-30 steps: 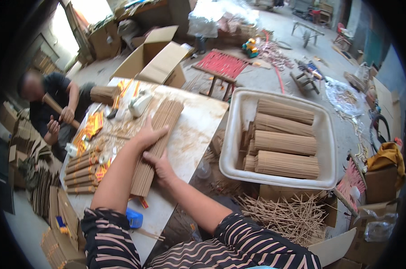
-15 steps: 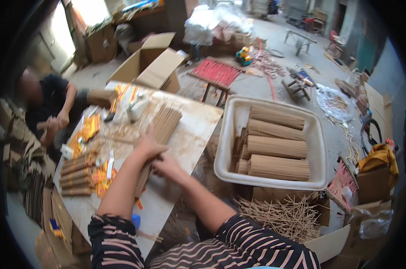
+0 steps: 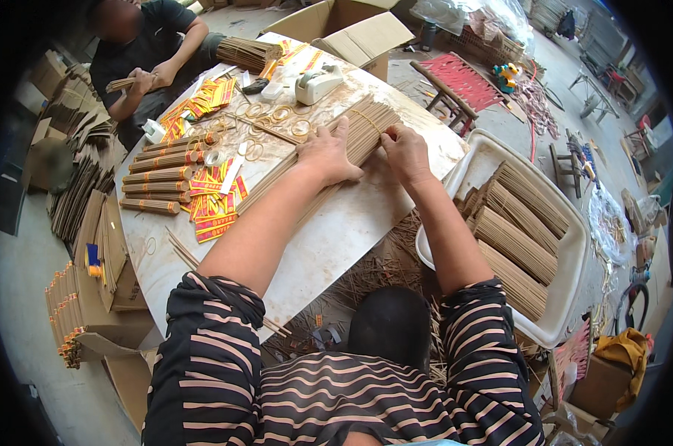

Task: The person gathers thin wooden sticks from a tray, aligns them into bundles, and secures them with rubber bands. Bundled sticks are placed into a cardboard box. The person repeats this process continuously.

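Note:
A long bundle of thin brown incense sticks (image 3: 372,111) lies slantwise on the white tabletop (image 3: 351,241). My left hand (image 3: 324,157) rests over it, with the thumb at its right side and the fingers across the top, gripping it from above. Around the bundle's far part runs a yellow rubber band (image 3: 365,121). My right hand (image 3: 409,154) pinches at the bundle's right edge, where the band ends in my fingertips. Loose rubber bands (image 3: 282,113) and a tape dispenser (image 3: 319,84) are beyond my left hand.
A white tub (image 3: 579,293) of stick bundles stands at right. Wrapped bundles (image 3: 156,175) and red-yellow labels (image 3: 216,202) lie on the table's left side. Across the table, a person (image 3: 154,56) holds some sticks. An open carton (image 3: 370,37) stands behind the table.
The view has swung, showing more of the table's near side. My hands, formerly close together over the bundle, are now apart, the right one at the band on its right edge.

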The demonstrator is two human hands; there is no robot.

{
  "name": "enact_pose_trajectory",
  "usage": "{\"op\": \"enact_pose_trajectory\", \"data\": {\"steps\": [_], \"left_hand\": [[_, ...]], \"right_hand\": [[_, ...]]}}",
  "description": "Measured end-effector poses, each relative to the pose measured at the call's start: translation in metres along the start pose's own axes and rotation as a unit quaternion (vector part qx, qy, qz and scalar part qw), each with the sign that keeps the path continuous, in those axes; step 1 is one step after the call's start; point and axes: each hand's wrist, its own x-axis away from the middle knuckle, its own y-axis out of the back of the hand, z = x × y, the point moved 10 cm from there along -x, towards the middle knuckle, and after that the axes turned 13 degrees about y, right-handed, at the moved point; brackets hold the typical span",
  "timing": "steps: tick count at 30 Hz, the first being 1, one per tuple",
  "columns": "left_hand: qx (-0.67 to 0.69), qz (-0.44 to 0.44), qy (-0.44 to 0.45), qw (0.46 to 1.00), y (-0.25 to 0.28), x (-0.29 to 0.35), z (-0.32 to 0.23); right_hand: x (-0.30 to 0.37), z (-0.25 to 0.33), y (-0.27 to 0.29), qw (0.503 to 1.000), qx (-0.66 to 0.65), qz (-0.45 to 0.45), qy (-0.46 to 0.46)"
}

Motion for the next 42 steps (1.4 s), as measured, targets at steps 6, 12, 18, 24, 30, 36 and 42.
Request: {"op": "enact_pose_trajectory", "data": {"steps": [6,12,18,24,30,36,42], "left_hand": [[-0.004,-0.023,-0.003,1.0,0.0,0.0,0.0],[-0.032,-0.042,0.004,0.999,0.004,0.005,-0.002],[-0.021,-0.036,-0.001,0.999,0.005,0.004,-0.002],[-0.002,-0.034,-0.026,0.999,0.003,0.009,-0.004],[-0.019,-0.062,-0.02,0.998,0.006,0.008,-0.007],[-0.017,-0.044,-0.022,0.999,0.004,0.009,-0.009],[-0.037,-0.054,-0.019,0.998,0.004,0.01,-0.011]], "right_hand": [[-0.006,0.023,-0.022,0.967,0.194,0.082,0.14],[-0.016,-0.018,-0.009,0.995,-0.095,0.026,0.029],[0.016,-0.051,-0.04,0.83,-0.48,0.115,-0.259],[-0.032,-0.099,-0.009,0.93,-0.31,0.049,-0.189],[-0.053,-0.121,-0.022,0.934,-0.246,-0.034,-0.256],[-0.049,-0.143,-0.03,0.895,-0.282,-0.129,-0.322],[-0.073,-0.129,-0.045,0.921,-0.287,-0.141,-0.224]]}}
